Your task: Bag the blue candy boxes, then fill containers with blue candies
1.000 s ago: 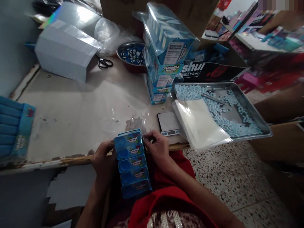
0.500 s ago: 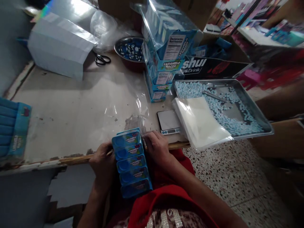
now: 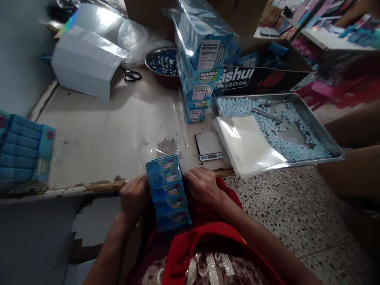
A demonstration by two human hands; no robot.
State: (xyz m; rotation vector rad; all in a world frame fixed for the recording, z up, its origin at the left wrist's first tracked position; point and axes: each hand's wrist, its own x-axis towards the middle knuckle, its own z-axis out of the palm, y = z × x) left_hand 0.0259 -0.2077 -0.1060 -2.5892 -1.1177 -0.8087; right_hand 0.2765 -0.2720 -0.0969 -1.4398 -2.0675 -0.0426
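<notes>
A wide bare stretch of the table (image 3: 97,134) lies open ahead of the left hand (image 3: 134,196); the right hand (image 3: 204,186) has the digital scale (image 3: 208,145) just beyond it, the bag stack (image 3: 249,145) and candy tray (image 3: 323,134) to its right; stacked candy boxes (image 3: 199,75) block the far middle.

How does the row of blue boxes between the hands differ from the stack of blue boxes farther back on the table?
The row lies flat, running from the table edge toward the lap, pressed between the left hand and right hand; the stack stands tall, untouched. The row shows bare box tops; the stack is draped in clear plastic. Both are blue and read "Caramelo Macizo".
</notes>
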